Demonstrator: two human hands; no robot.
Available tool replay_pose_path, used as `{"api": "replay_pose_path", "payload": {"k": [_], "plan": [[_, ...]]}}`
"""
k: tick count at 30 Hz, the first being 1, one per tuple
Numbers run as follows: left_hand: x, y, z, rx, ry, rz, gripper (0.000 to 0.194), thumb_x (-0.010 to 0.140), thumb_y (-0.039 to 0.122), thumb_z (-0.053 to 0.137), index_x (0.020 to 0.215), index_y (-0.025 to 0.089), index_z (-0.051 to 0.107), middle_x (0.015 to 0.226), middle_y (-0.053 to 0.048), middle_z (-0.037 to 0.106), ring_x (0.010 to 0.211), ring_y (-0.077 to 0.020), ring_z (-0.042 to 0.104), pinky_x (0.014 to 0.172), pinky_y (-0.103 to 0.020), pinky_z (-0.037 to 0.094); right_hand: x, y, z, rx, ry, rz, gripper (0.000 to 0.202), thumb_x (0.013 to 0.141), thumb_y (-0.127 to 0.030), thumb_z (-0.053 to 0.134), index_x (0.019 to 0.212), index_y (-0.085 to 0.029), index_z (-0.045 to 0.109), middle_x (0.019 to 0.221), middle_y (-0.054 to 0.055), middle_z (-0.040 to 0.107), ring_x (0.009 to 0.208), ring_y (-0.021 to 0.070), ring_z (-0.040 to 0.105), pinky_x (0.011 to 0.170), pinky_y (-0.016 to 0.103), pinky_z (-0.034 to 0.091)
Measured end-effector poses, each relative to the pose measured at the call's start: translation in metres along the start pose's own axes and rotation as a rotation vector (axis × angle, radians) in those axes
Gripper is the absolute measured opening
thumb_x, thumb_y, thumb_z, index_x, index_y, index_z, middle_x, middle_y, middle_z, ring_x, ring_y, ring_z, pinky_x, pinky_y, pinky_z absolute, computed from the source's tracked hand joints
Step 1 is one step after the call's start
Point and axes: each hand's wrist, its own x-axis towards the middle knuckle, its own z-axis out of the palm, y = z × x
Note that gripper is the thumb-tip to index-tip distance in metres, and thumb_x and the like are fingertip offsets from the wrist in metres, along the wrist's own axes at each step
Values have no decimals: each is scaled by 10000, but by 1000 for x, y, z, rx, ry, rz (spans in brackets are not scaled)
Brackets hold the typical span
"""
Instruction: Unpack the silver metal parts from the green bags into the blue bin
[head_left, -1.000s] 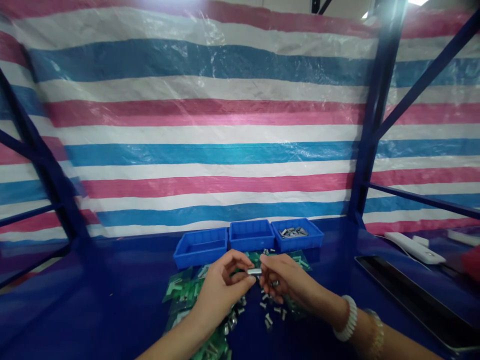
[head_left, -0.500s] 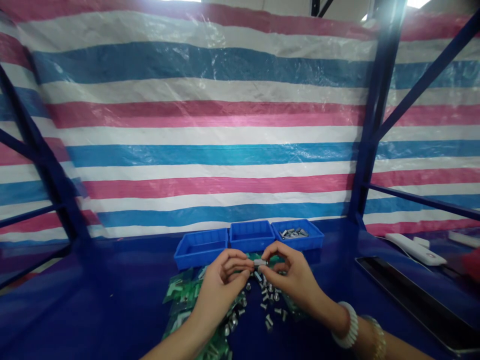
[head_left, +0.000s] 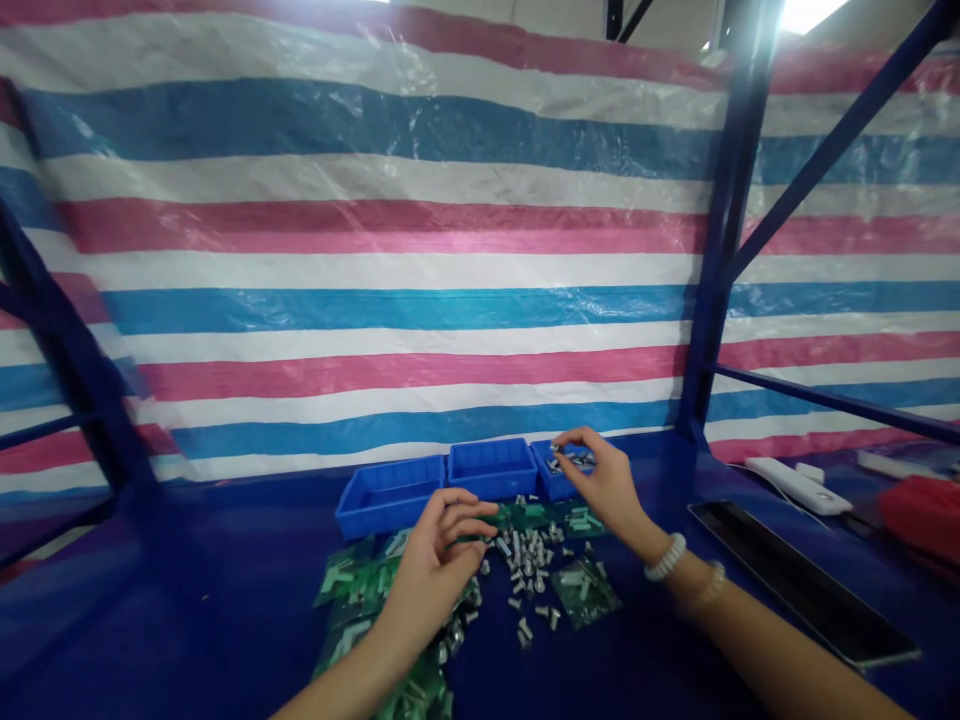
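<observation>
My right hand [head_left: 604,482] is over the right-hand blue bin [head_left: 553,487], pinching a small metal fastener [head_left: 555,449] between thumb and fingertips. Several silvery metal pieces [head_left: 577,459] lie in that bin, partly hidden by the hand. My left hand [head_left: 435,560] hovers beside a loose pile of short metal screws [head_left: 529,555]; its fingers are loosely bent and apart from the thumb, with nothing seen between them. Green-tinted plastic bags [head_left: 349,580] of small parts lie under and left of the left hand. Another such bag [head_left: 586,592] is right of the pile.
Two more blue bins, the left one [head_left: 390,492] and the middle one [head_left: 493,468], stand in a row at the back. A dark flat device [head_left: 802,580] lies on the right, with a white power strip [head_left: 799,486] and a red item [head_left: 922,512] beyond. Blue posts [head_left: 709,300] frame the table.
My right hand has moved away from the left hand to the right-hand bin, carrying the metal fastener. The left hand has let go and stays near the pile. The view has shifted slightly right.
</observation>
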Motion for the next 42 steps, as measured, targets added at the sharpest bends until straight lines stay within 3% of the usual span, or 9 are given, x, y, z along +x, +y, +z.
{"api": "replay_pose_path", "payload": {"k": [3, 6, 10, 14, 19, 31, 36, 42], "plan": [[0, 4, 1, 68, 27, -8, 290, 749, 202, 615, 984, 215, 447, 1063, -99, 638, 883, -195, 631, 798, -353, 456, 10, 29, -5, -68, -2, 13, 102, 806, -220, 566, 872, -195, 640, 887, 75, 694, 898, 263, 622, 818, 410, 484], [-1, 8, 3, 94, 42, -2, 277, 744, 221, 602, 976, 208, 452, 1042, -96, 623, 860, -193, 622, 783, -357, 457, 11, 34, -4, -98, -55, -7, 103, 785, -187, 586, 854, -199, 663, 872, 79, 698, 910, 280, 599, 819, 430, 463], [-1, 10, 4, 133, 76, 13, 252, 742, 225, 579, 964, 204, 461, 1021, -89, 616, 833, -187, 614, 753, -346, 459, -6, -1, 9, -76, -193, -86, 95, 816, -164, 606, 757, -208, 666, 777, 31, 683, 837, 224, 579, 803, 365, 434], [0, 10, 4, 157, 117, 17, 235, 733, 220, 576, 945, 202, 477, 998, -74, 613, 822, -182, 613, 744, -334, 464, -29, -43, 24, -122, -462, -121, 95, 767, -260, 716, 708, -206, 665, 815, 23, 640, 882, 221, 531, 771, 342, 369], [0, 9, 3, 167, 91, 2, 209, 726, 213, 582, 916, 197, 496, 973, -64, 614, 796, -175, 609, 731, -324, 470, -43, -53, 35, -215, -613, -26, 194, 673, -334, 777, 718, -193, 652, 867, 28, 603, 902, 225, 509, 721, 320, 314], [0, 10, 5, 189, 108, 18, 182, 724, 204, 584, 895, 200, 524, 935, -47, 629, 773, -167, 608, 734, -308, 477, -46, -57, 42, -223, -545, 41, 30, 676, -190, 706, 687, -179, 680, 908, 52, 593, 930, 241, 518, 744, 350, 347], [2, 7, 2, 206, 117, 23, 184, 725, 208, 592, 901, 203, 539, 943, -51, 640, 807, -178, 611, 733, -301, 477, -37, -55, 35, 111, -413, 178, 74, 654, -103, 687, 699, -160, 676, 817, 40, 609, 811, 189, 566, 737, 307, 430], [2, 4, 2, 253, 129, -3, 164, 755, 275, 624, 894, 203, 573, 893, -40, 640, 793, -181, 599, 660, -268, 462, -30, -58, 27, 614, -495, 481, 121, 724, -264, 692, 755, -160, 639, 679, 8, 642, 632, 148, 608, 587, 260, 469]]}}
